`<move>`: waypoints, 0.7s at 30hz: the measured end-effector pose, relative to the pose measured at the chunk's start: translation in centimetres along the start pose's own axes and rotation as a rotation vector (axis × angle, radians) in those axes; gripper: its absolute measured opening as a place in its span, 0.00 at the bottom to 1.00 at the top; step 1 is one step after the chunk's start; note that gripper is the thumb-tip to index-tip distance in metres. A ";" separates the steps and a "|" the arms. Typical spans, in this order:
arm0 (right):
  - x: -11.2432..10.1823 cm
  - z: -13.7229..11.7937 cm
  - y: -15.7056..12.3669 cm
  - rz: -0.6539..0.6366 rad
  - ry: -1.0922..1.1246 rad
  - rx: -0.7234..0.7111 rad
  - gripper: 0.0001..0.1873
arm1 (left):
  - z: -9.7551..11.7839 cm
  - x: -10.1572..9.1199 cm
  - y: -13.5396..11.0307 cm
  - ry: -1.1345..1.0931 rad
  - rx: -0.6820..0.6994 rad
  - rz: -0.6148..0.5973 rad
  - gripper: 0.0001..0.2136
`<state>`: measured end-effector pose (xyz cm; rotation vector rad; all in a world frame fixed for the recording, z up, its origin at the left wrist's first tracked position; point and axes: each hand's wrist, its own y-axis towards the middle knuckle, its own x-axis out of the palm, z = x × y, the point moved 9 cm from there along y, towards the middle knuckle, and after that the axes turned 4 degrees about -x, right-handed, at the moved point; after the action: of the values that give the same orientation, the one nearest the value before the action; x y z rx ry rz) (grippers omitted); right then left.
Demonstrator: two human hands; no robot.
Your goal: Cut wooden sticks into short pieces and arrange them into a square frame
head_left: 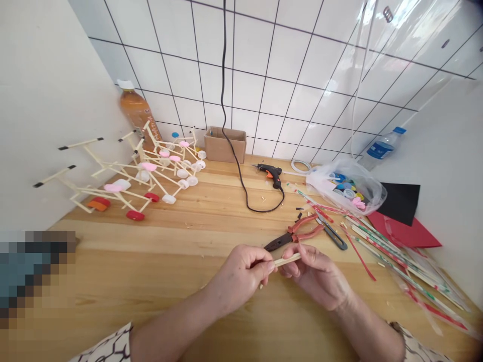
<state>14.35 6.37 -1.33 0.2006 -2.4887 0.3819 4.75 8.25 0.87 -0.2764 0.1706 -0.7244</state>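
Observation:
Between my hands, low over the front of the table, are short wooden sticks [287, 260]. My left hand [243, 274] pinches them at one end, and a small stick end shows below its fingers. At the other end, the thumb and fingers of my right hand [319, 276] close on the sticks. Their exact number is hard to tell. Just beyond my hands lie pliers [307, 234] with orange handles, partly hidden by my fingers. A grey utility knife [334, 235] rests beside them.
Several stick-built tricycle models [113, 188] stand at left, near a tea bottle [138, 108]. A glue gun [270, 173] and cardboard box [225, 145] sit at the back. At right are a bag of caps [347, 186], wrapped sticks [400, 251], coloured sheets [403, 203] and a water bottle [383, 148].

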 end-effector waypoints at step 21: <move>0.6 0.6 -0.1 -0.023 0.032 0.079 0.18 | 0.3 -0.3 -0.3 0.107 -0.008 0.024 0.14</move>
<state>13.57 6.06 -1.37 0.2530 -2.4399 0.4702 4.46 8.27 1.31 -0.2433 0.2785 -0.7151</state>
